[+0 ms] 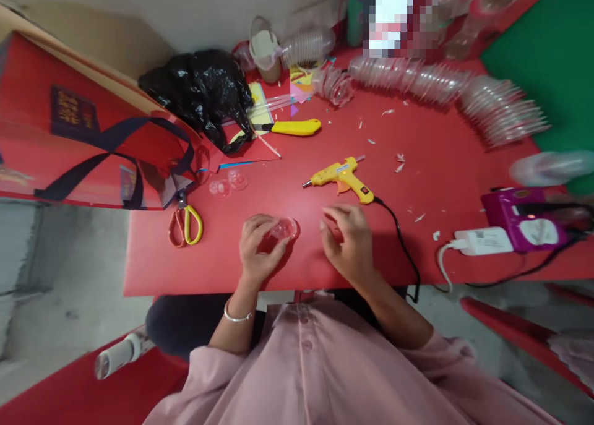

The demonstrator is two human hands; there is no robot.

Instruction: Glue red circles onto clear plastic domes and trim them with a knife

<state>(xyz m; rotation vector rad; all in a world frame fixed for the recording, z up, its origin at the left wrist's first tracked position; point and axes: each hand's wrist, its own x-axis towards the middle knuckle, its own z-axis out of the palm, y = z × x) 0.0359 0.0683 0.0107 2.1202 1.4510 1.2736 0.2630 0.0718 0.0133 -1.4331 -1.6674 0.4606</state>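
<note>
While the left hand [260, 245] pinches and partly hides a clear plastic piece [288, 228], near side of surface [213, 267], right hand [348, 239] half-open, glue gun [342, 174] beyond, red bag [118, 112] cut off left

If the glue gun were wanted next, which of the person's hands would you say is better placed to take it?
Probably the right hand: it looks empty and is nearer the yellow glue gun, while the left hand holds a clear plastic piece.
</note>
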